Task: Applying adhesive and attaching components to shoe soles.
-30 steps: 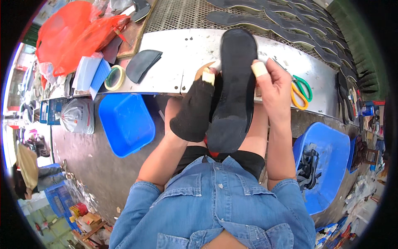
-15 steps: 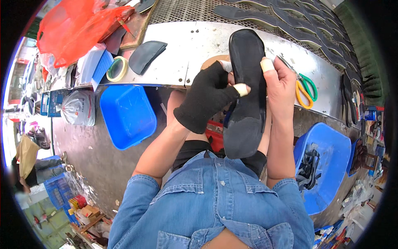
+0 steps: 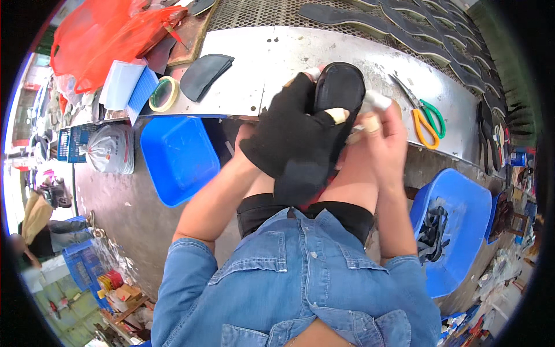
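A long black shoe sole slants over my lap, its far rounded end at the bench edge. My left hand, in a black fingerless glove, is shut on it; the pale-wrapped thumb presses its upper face and the other fingers go behind. Beside the sole's right edge is my bare right hand, with pale wraps on the thumb and a finger. Its fingers are bent and partly smeared by motion, so whether they grip anything is unclear. Scissors with one green and one orange handle lie on the metal bench to its right.
The metal bench carries black sheet pieces, a tape roll and a red plastic bag. Several dark soles lie on mesh behind. Blue tubs stand at left and right, the right one holding black strips.
The sole has shifted and tilted, its near end swinging left and its far end dropping toward me. My right hand has come off its upper edge and moved slightly down.
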A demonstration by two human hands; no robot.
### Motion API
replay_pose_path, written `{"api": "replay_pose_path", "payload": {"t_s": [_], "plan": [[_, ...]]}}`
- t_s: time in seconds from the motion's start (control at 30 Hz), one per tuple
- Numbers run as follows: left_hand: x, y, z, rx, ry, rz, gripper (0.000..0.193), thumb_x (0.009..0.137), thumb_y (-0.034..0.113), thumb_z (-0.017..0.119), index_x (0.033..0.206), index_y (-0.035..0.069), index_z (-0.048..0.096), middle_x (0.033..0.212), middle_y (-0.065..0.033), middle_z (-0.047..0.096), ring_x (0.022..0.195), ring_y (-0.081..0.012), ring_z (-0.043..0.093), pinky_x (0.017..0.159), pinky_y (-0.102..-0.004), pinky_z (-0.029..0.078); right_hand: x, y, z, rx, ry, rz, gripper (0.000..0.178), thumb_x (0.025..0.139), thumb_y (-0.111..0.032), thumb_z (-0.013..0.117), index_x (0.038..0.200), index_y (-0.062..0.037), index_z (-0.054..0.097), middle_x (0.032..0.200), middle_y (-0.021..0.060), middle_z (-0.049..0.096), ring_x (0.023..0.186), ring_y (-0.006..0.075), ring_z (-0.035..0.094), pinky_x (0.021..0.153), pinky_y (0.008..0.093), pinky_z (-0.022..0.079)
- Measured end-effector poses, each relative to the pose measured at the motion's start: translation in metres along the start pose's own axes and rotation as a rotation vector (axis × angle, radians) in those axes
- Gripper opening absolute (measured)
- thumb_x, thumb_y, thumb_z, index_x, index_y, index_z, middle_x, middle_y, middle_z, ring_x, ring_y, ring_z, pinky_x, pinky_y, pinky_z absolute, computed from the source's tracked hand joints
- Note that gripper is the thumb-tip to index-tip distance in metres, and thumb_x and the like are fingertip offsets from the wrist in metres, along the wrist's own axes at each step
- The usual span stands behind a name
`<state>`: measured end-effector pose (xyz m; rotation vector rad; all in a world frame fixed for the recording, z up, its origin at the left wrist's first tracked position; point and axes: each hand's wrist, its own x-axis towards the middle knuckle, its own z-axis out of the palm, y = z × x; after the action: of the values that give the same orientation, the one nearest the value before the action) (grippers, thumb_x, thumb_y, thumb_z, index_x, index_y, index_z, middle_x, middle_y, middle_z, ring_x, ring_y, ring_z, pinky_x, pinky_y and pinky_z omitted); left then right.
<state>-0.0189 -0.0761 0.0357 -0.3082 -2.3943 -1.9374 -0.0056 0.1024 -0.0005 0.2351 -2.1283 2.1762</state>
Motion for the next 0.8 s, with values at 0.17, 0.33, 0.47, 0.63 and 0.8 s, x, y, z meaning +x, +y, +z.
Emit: {"api": "replay_pose_path", "payload": {"t_s": [0.17, 0.33, 0.47, 0.63, 0.8], "plan": [[0.015, 0.013, -0.032, 0.122, -0.572, -0.025, 0.046, 0.073, 0.028, 0.073, 0.107, 0.000, 0.059, 0.093, -0.0165, 0.065, 0.089, -0.0236, 0.063, 0.079, -0.0331, 0.049, 0.046, -0.045, -0.039, -0.105, -0.130, -0.014, 0.026, 0.092, -0.023, 0.052, 0.108, -0.0046, 0.064, 0.070, -0.0024, 0.057, 0.054, 0.0018, 0.047, 0.048, 0.0182, 0.037], [0.022, 0.028, -0.031, 0.525, -0.756, 0.049, 0.046, 0.069, 0.040, 0.072, 0.094, 0.002, 0.063, 0.088, -0.0189, 0.064, 0.084, -0.0325, 0.062, 0.071, -0.0368, 0.047, 0.078, -0.069, -0.035, -0.429, -0.926, 0.222, 0.031, 0.091, -0.031, 0.055, 0.099, -0.0029, 0.065, 0.063, -0.0029, 0.055, 0.047, 0.0022, 0.046, 0.042, 0.0176, 0.036], [0.020, 0.031, -0.034, 0.438, -0.682, 0.044, 0.046, 0.069, 0.036, 0.074, 0.098, 0.002, 0.063, 0.086, -0.0179, 0.064, 0.080, -0.0322, 0.062, 0.071, -0.0370, 0.048, 0.075, -0.075, -0.031, -0.483, -0.884, 0.229, 0.029, 0.088, -0.030, 0.060, 0.098, -0.0033, 0.064, 0.061, -0.0030, 0.054, 0.046, 0.0018, 0.046, 0.040, 0.0177, 0.035], [0.016, 0.034, -0.037, 0.331, -0.693, -0.020, 0.046, 0.069, 0.026, 0.075, 0.104, -0.001, 0.060, 0.089, -0.0150, 0.065, 0.084, -0.0233, 0.062, 0.076, -0.0329, 0.048, 0.070, -0.075, -0.024, -0.245, -0.852, 0.269, 0.027, 0.088, -0.031, 0.061, 0.094, -0.0052, 0.065, 0.058, -0.0055, 0.049, 0.047, 0.0020, 0.043, 0.041, 0.0190, 0.030], [0.012, 0.034, -0.036, 0.357, -0.616, -0.117, 0.049, 0.069, 0.018, 0.076, 0.108, -0.004, 0.057, 0.092, -0.0123, 0.065, 0.089, -0.0136, 0.060, 0.081, -0.0279, 0.047, 0.054, -0.043, -0.010, -0.102, -0.577, -0.115, 0.023, 0.089, -0.022, 0.060, 0.099, -0.0036, 0.067, 0.066, -0.0059, 0.055, 0.058, 0.0012, 0.042, 0.050, 0.0193, 0.032]]}}
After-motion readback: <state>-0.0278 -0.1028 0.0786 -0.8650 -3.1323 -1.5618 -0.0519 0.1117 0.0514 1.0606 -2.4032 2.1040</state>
